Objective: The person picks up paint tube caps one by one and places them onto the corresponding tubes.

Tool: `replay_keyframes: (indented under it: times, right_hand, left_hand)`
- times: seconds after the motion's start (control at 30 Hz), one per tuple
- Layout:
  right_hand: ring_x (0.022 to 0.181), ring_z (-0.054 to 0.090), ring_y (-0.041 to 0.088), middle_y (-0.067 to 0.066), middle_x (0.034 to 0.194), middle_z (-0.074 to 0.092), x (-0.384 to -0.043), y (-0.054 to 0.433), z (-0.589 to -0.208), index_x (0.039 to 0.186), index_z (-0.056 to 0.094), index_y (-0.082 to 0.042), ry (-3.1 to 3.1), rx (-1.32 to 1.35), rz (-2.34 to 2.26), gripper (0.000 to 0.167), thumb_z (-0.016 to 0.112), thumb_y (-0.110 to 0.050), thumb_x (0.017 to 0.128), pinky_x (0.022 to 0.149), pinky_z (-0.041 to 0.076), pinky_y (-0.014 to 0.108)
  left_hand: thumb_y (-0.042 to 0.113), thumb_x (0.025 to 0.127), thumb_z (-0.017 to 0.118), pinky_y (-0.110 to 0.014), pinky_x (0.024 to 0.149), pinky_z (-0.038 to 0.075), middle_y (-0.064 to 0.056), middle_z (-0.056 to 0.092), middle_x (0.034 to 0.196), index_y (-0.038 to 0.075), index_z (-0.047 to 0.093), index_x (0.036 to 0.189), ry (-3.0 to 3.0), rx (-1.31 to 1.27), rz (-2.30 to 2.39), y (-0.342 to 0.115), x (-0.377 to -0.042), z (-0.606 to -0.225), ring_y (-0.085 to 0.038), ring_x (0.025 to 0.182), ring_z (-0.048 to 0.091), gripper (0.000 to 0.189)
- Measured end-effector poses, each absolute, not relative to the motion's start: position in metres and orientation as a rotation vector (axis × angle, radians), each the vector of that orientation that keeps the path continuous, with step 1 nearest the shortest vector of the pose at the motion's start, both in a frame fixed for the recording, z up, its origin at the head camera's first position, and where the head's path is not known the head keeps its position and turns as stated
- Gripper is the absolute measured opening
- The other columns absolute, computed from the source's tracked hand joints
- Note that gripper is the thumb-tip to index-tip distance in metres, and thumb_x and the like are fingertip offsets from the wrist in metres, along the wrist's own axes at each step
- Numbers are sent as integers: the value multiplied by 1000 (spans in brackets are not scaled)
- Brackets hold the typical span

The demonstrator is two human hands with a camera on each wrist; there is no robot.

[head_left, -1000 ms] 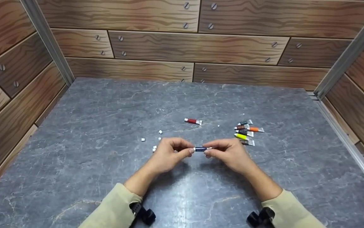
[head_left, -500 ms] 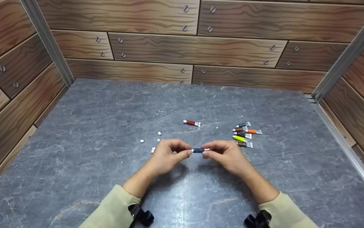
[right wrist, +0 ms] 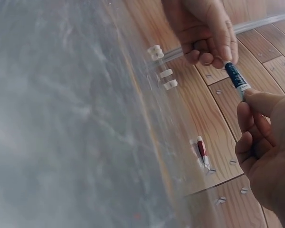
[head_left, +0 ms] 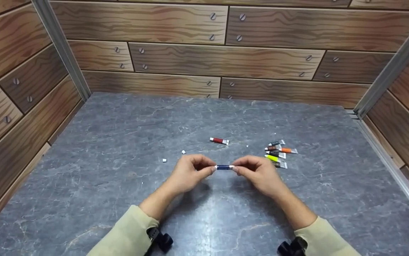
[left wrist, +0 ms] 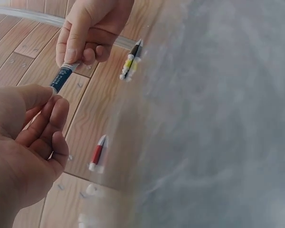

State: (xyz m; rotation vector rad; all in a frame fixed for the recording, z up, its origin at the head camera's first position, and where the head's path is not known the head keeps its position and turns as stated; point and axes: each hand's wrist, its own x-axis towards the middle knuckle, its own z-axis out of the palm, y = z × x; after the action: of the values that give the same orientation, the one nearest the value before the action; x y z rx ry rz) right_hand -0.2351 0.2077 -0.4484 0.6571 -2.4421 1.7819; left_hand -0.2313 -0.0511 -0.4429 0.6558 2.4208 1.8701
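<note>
Above the table, a small dark blue paint tube point(head_left: 224, 167) is held level between both hands. The left hand point(head_left: 190, 173) pinches its white-capped end between thumb and forefinger. At the other end, the crimped tail, the right hand point(head_left: 258, 174) pinches with thumb and forefinger. In the left wrist view the tube point(left wrist: 62, 78) shows its printed label, and the fingertips cover both ends. Farther back lies a red paint tube point(head_left: 219, 141) on the table, beyond the hands.
Several paint tubes, among them an orange tube point(head_left: 287, 150) and a yellow tube point(head_left: 271, 158), lie clustered right of the hands. Loose white caps point(head_left: 164, 160) lie to the left; more caps point(right wrist: 155, 52) show in the right wrist view. Wood-patterned walls point(head_left: 176, 60) bound the grey marbled table point(head_left: 147, 117).
The right fingers have shifted outward to the tube's tail end, leaving more of the blue body uncovered. The left hand keeps its pinch on the cap end. The head view has tilted slightly.
</note>
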Motion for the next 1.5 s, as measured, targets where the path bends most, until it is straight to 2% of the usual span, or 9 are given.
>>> replay_keyframes:
  times: [0.23, 0.47, 0.73, 1.0, 1.5]
  right_hand:
    - [75, 65, 13, 9, 84, 73, -249, 205, -437, 102, 79, -2, -2455, 665, 1758, 9, 81, -7, 95, 64, 51, 22]
    - [73, 63, 12, 9, 84, 73, -267, 201, -421, 100, 79, -1, -2462, 661, 1718, 8, 80, -4, 94, 63, 50, 20]
    - [74, 62, 12, 10, 92, 77, -289, 197, -410, 102, 81, -2, -2515, 614, 1617, 11, 82, -10, 94, 64, 49, 20]
    - [75, 61, 15, 4, 91, 77, -308, 195, -411, 101, 83, -7, -2591, 547, 1516, 9, 83, -11, 93, 63, 47, 23]
    - [81, 62, 13, 4, 94, 78, -334, 193, -432, 101, 83, -5, -2642, 441, 1452, 10, 83, -8, 92, 70, 48, 23]
  left_hand:
    - [7, 95, 78, -22, 66, 51, -2, 77, 88, 3, 80, 101, 2489, 708, 1791, -55, -246, -427, -10, 74, 63, 7]
    - [9, 96, 78, -23, 65, 49, 0, 75, 86, 5, 81, 100, 2564, 732, 1679, -59, -268, -413, -9, 73, 61, 7]
    - [8, 96, 78, -24, 64, 49, -1, 76, 89, 5, 80, 100, 2614, 715, 1600, -61, -293, -401, -10, 75, 62, 6]
    - [9, 97, 78, -26, 71, 53, -2, 77, 93, 5, 80, 103, 2611, 622, 1610, -58, -314, -409, -12, 81, 66, 7]
    - [7, 98, 77, -27, 75, 53, -3, 77, 93, 4, 80, 102, 2615, 537, 1607, -49, -337, -433, -12, 83, 66, 6]
